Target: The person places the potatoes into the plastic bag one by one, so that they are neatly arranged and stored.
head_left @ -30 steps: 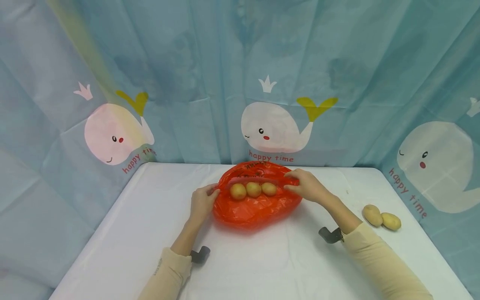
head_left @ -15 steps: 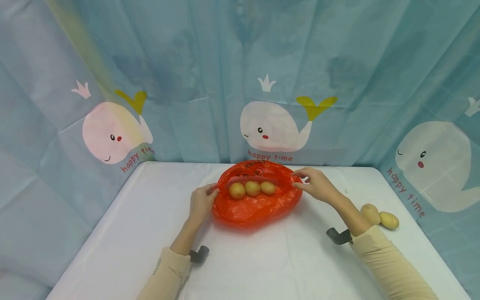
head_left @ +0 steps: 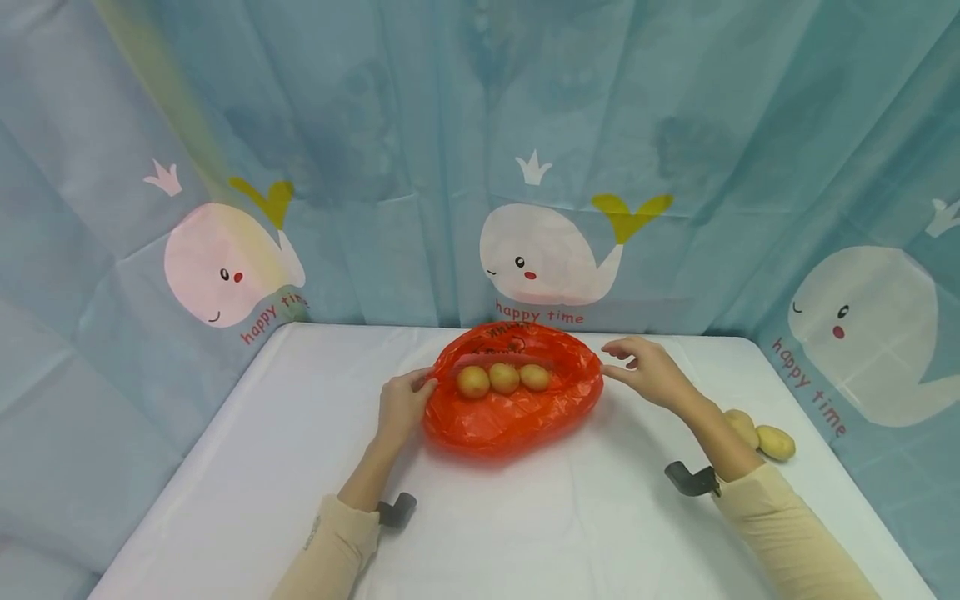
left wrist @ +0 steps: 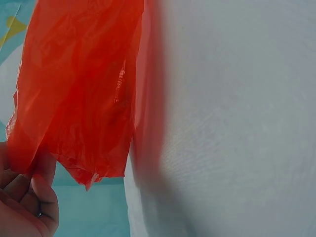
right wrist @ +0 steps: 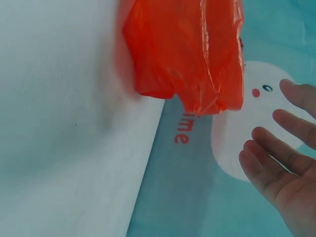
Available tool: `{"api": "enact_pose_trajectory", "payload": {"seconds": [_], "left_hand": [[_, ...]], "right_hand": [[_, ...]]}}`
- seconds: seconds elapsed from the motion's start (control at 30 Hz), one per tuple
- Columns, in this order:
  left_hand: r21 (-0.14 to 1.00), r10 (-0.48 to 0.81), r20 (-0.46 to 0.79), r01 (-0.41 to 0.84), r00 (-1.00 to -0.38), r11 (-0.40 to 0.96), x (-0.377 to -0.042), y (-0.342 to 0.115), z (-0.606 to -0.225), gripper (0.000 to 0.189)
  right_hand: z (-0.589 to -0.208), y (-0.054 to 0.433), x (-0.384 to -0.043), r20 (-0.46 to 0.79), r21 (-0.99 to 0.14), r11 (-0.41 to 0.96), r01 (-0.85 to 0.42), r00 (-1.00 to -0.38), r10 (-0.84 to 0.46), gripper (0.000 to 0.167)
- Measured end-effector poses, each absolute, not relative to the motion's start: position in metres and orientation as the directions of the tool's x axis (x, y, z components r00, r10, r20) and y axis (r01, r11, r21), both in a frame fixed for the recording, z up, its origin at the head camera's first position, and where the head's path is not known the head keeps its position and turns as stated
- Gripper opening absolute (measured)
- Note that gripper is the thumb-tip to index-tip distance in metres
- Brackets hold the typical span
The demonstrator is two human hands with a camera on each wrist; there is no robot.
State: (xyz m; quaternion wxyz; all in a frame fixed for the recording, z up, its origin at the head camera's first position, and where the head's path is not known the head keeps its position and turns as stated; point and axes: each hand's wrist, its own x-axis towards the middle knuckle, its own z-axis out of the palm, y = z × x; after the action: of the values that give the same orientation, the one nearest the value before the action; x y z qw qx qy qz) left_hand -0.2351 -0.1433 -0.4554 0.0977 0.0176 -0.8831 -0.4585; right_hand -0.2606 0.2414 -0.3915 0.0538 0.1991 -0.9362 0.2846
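Observation:
A red plastic bag (head_left: 517,421) lies with its mouth spread wide near the back of the table. Three potatoes (head_left: 504,378) sit side by side in a row inside it. My left hand (head_left: 403,407) pinches the bag's left edge; in the left wrist view the fingers (left wrist: 44,192) curl against the red film. On the other side, my right hand (head_left: 651,372) is just off the bag's right edge. The right wrist view shows its fingers (right wrist: 286,153) spread and relaxed, holding nothing, apart from the bag.
Two more potatoes (head_left: 776,442) lie at the right side of the white table (head_left: 525,533), partly behind my right forearm. A blue curtain (head_left: 420,250) printed with whales hangs along the table's back and sides.
My right hand has let go of the bag's right edge and drawn back to the right. The left hand keeps its hold, and the potatoes stay in place.

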Motion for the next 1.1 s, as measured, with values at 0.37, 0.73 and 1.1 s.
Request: {"api": "enact_pose_trajectory", "payload": {"seconds": [0.37, 0.73, 1.1], "left_hand": [[0.811, -0.12, 0.158, 0.06, -0.98, 0.581, -0.234, -0.143, -0.46, 0.034], [0.82, -0.119, 0.155, 0.06, -0.981, 0.569, -0.234, -0.141, -0.456, 0.034], [0.813, -0.125, 0.153, 0.053, -0.98, 0.58, -0.235, -0.141, -0.455, 0.033]], "right_hand": [[-0.391, 0.253, -0.252, 0.192, -0.514, 0.778, -0.361, -0.933, -0.305, 0.039], [-0.385, 0.266, -0.248, 0.207, -0.489, 0.795, -0.359, -0.933, -0.294, 0.041], [-0.384, 0.281, -0.241, 0.152, -0.5, 0.815, -0.291, -0.957, -0.249, 0.045]]}}
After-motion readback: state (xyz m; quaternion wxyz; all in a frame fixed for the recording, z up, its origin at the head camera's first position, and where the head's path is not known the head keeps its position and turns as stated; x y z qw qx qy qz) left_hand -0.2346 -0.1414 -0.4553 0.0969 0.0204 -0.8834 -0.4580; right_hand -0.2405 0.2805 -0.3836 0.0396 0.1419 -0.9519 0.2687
